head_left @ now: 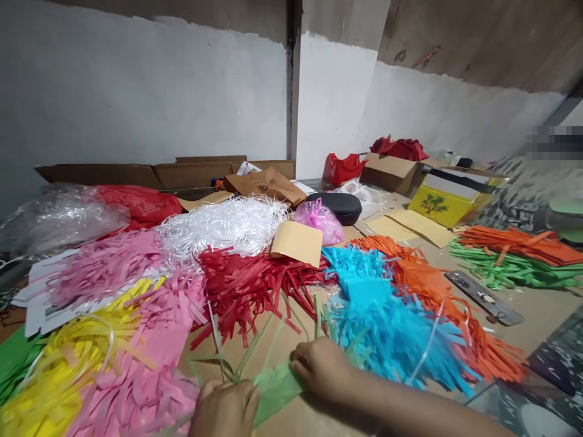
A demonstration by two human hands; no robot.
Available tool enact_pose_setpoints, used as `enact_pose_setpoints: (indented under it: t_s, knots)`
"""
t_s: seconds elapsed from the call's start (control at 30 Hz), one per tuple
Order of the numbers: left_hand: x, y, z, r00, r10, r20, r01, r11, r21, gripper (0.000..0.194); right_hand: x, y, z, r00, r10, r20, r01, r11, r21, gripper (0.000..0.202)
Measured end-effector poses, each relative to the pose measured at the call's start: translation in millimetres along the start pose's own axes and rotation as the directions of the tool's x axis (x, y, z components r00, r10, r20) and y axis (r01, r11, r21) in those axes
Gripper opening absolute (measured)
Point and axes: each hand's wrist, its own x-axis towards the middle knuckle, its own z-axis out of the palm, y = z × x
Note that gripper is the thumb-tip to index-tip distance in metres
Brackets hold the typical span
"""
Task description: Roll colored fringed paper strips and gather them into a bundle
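Light green fringed tissue paper (277,388) stretches between my two hands, low in the middle of the head view. My left hand (225,408) is closed on its left end, at the bottom edge. The fingers of my right hand (321,367) are closed on its right end. Thin green strips fan out above both hands. Pink tissue fringe (159,346) lies left of my left hand, with yellow fringe (59,376) beyond it. Red fringe (255,285) lies behind the green paper. Blue fringe (387,321) is right behind my right hand, beside orange fringe (423,279).
White string (223,227), a pink plastic bag (319,223) and a black case (339,208) lie farther back. At right are a phone (483,297), orange and green paper stacks (519,267) and a yellow box (449,197). A person in patterned clothing (523,188) is at far right.
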Motion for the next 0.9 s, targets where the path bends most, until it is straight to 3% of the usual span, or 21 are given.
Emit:
enact_pose_setpoints:
  t_s: [0.43, 0.53, 0.57, 0.63, 0.67, 0.73, 0.8, 0.9]
  knots:
    - [14, 2, -8.3, 0.998, -0.045, 0.051, 0.043, 0.999, 0.032, 0.036, 10, 2, 12, 0.999, 0.019, -0.034, -0.021, 0.997, -0.072, 0.016]
    - [14, 0, -4.3, 0.995, 0.004, -0.098, -0.001, 1.000, 0.028, 0.028, 11, 3, 9, 0.996, 0.024, -0.091, -0.034, 0.993, -0.110, 0.015]
    - [15, -1, -1.0, 0.979, 0.065, -0.195, -0.061, 0.998, 0.025, 0.028, 9, 4, 7, 0.992, 0.024, -0.127, -0.040, 0.992, -0.123, 0.016]
    - [16, -3, 6.5, 0.893, 0.245, -0.377, -0.258, 0.966, 0.017, 0.024, 2, 7, 1, 0.982, -0.097, -0.162, 0.072, 0.986, -0.152, 0.022]
    - [17, -5, 9.6, 0.844, 0.330, -0.422, -0.360, 0.933, 0.010, 0.021, -2, 10, -1, 0.964, -0.214, -0.157, 0.187, 0.968, -0.171, 0.026]
    - [15, -8, 13.0, 0.796, 0.439, -0.416, -0.487, 0.873, -0.011, 0.018, -10, 19, -3, 0.887, -0.445, -0.121, 0.416, 0.886, -0.206, 0.023]
    - [11, -9, 12.8, 0.790, 0.482, -0.378, -0.512, 0.859, 0.025, 0.014, -12, 29, -4, 0.834, -0.538, -0.118, 0.510, 0.835, -0.207, 0.011]
    - [5, -9, 12.9, 0.762, 0.489, -0.424, -0.463, 0.870, 0.172, 0.026, -7, 43, -10, 0.850, -0.498, -0.172, 0.494, 0.867, -0.069, 0.009]
